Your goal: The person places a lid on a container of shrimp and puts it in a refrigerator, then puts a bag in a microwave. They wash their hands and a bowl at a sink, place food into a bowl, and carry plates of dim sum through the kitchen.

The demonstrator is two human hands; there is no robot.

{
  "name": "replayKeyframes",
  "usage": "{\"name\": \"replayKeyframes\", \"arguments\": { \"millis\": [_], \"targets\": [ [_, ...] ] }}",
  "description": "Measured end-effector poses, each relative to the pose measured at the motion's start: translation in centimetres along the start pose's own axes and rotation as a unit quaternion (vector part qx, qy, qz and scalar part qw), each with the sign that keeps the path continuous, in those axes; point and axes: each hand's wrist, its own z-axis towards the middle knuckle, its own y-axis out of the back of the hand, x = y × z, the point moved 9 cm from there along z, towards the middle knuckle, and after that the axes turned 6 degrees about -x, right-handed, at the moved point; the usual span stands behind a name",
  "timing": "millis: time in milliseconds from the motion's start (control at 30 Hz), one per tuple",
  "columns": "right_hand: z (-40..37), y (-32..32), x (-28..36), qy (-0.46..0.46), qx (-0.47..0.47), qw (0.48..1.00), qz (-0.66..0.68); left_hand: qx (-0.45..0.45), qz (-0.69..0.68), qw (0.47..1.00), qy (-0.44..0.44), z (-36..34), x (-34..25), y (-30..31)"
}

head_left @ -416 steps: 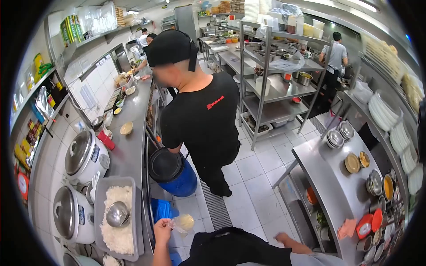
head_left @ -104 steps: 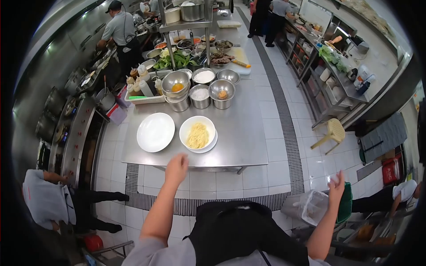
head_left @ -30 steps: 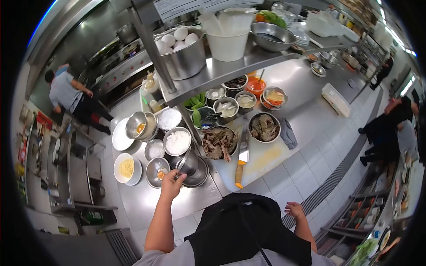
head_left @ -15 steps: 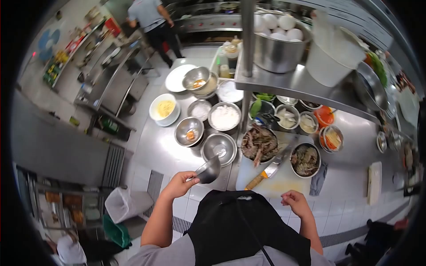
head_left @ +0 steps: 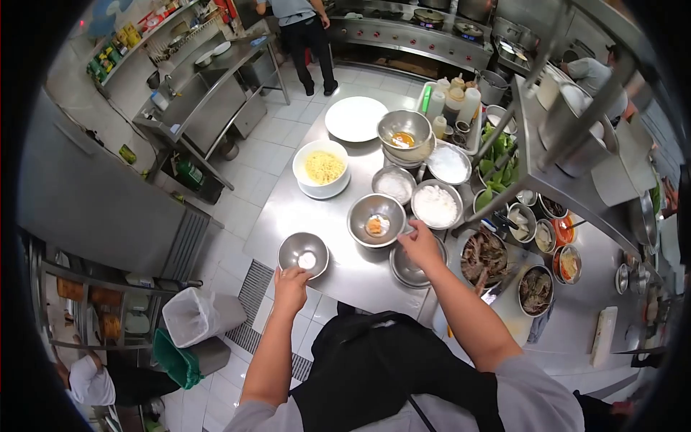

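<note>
My left hand (head_left: 290, 289) grips the near rim of a small metal bowl (head_left: 289, 253), which is upright at the counter's front left and has a little white matter in its bottom. My right hand (head_left: 422, 247) is closed at the right rim of another metal bowl (head_left: 358, 225); its fingers appear to pinch that rim. Something orange and white (head_left: 376, 226) lies inside this bowl. Under my right hand, partly hidden, stands a wider metal bowl (head_left: 410, 275). Just behind are a bowl of white powder (head_left: 435, 207) and a smaller bowl of white grains (head_left: 394, 185).
A white bowl of yellow shreds (head_left: 324, 167), a white plate (head_left: 355, 119) and a bowl with yolk (head_left: 403, 139) stand farther back. To the right are a bowl of prawns (head_left: 484, 258), a cutting board (head_left: 509, 325) and an overhead shelf (head_left: 536, 169). Another person (head_left: 305, 43) stands near the stove.
My view has swung left. The small bowl in my left hand, tilted before, is now upright at the counter's left. My right hand has come across from the board side to the bowl with orange matter.
</note>
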Motion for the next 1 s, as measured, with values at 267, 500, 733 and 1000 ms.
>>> {"name": "replayKeyframes", "arguments": {
  "millis": [267,500,733,1000],
  "targets": [
    [-2.4,0.3,10.8,0.259,-0.287,0.896,-0.216,0.076,0.043,0.993,-0.079,6.1,3.3,1.0],
    [1.0,-8.3,9.5,0.194,-0.025,0.92,-0.34,0.031,-0.099,0.991,-0.087,5.9,2.1,4.6],
    [1.4,-6.3,12.5,0.182,-0.072,0.955,-0.221,-0.035,-0.118,0.992,0.041,0.6,14.1,8.4],
    [3.0,-22.6,21.3,0.024,0.049,0.967,0.25,-0.077,-0.088,0.955,0.275,-6.2,40.3,13.7]
  ]
}}
